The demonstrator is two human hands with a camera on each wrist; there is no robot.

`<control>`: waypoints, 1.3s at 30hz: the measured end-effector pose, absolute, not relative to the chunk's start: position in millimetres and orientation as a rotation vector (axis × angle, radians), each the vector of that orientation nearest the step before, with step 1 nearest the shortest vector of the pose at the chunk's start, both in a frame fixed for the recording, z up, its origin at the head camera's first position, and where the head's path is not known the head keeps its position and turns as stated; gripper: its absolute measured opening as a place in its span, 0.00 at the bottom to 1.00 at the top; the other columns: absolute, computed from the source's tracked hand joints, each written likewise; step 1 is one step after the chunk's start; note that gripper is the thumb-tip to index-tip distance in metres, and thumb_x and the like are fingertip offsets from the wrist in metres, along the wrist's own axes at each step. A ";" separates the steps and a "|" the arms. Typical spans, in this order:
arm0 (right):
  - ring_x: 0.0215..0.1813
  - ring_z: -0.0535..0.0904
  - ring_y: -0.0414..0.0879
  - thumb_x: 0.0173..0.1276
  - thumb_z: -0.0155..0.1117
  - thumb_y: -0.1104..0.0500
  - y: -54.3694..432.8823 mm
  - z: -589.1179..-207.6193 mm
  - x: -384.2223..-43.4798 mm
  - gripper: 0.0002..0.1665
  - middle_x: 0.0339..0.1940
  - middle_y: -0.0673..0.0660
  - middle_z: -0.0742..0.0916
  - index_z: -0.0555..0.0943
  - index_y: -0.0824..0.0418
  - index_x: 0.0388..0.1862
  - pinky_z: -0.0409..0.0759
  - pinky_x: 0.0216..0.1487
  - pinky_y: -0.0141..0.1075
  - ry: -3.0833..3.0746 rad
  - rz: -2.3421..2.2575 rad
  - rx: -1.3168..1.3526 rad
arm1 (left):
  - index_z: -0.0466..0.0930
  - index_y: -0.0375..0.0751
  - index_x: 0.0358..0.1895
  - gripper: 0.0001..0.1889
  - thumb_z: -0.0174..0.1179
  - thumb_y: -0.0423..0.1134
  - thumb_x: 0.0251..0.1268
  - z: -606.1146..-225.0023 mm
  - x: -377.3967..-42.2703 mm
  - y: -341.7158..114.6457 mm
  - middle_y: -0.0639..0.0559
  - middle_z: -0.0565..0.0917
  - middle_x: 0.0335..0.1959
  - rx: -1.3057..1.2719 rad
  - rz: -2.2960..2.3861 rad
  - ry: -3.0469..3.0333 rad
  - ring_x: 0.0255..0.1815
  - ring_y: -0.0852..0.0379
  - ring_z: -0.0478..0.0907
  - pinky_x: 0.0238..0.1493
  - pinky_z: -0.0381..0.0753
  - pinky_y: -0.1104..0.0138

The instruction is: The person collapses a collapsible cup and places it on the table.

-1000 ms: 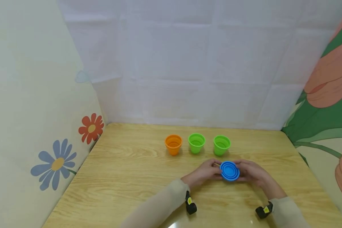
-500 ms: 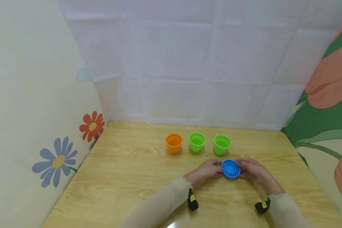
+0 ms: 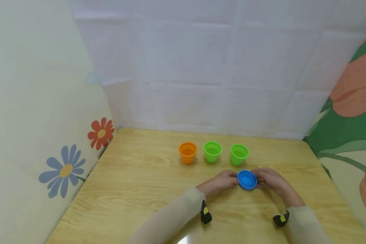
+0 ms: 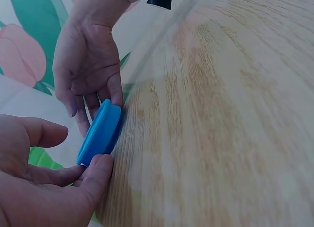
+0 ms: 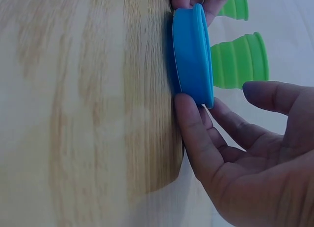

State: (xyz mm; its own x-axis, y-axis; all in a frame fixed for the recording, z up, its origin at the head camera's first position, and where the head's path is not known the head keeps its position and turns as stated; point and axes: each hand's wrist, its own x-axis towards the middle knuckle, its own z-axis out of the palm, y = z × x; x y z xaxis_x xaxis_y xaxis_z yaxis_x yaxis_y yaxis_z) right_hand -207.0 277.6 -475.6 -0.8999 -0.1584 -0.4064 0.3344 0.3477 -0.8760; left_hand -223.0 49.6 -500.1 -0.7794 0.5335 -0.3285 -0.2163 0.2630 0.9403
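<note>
A blue collapsible cup (image 3: 247, 180), folded flat into a ringed disc, lies on or just over the table between both hands. My left hand (image 3: 224, 181) touches its left edge with the fingertips; in the left wrist view that hand's thumb (image 4: 49, 133) stands off the blue rim. On the opposite side, my right hand (image 3: 271, 180) has its fingertips against the edge, and the right wrist view shows its thumb (image 5: 270, 95) apart from the cup too. Behind the hands stand an orange cup (image 3: 187, 153) and two green cups, one in the middle (image 3: 212, 151) and one right (image 3: 239, 154), all unfolded and upright.
The wood-grain table (image 3: 134, 189) reaches back to a white cloth (image 3: 183, 67). Flower-patterned walls flank it on the left (image 3: 48, 118) and right (image 3: 353, 132). A small black camera sits on each wrist, left (image 3: 205, 215) and right (image 3: 280, 220).
The blue cup and both hands have shifted very slightly away from the body. My left thumb, over the cup's rim before, has drawn back from it. The other cups stay put.
</note>
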 end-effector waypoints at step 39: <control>0.68 0.73 0.64 0.81 0.55 0.53 275.4 -457.3 -221.3 0.30 0.70 0.70 0.75 0.68 0.67 0.73 0.76 0.67 0.55 2.670 -1.473 -0.070 | 0.64 0.32 0.72 0.30 0.59 0.37 0.70 -474.4 -225.5 44.1 0.41 0.74 0.65 0.563 1.260 2.581 0.64 0.49 0.74 0.63 0.79 0.58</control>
